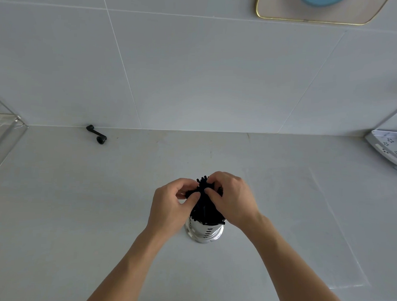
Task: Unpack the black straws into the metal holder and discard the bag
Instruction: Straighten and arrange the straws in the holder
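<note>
Both hands at the metal holder: left hand and right hand pinching the black straws standing in it.

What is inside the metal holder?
Black straws stand bunched in the metal holder. The left hand and right hand pinch their tops. The holder's bottom is hidden.

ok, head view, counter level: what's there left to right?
clear acrylic box → black crank handle → left hand → black straws in the metal holder → right hand → white perforated rack
</note>
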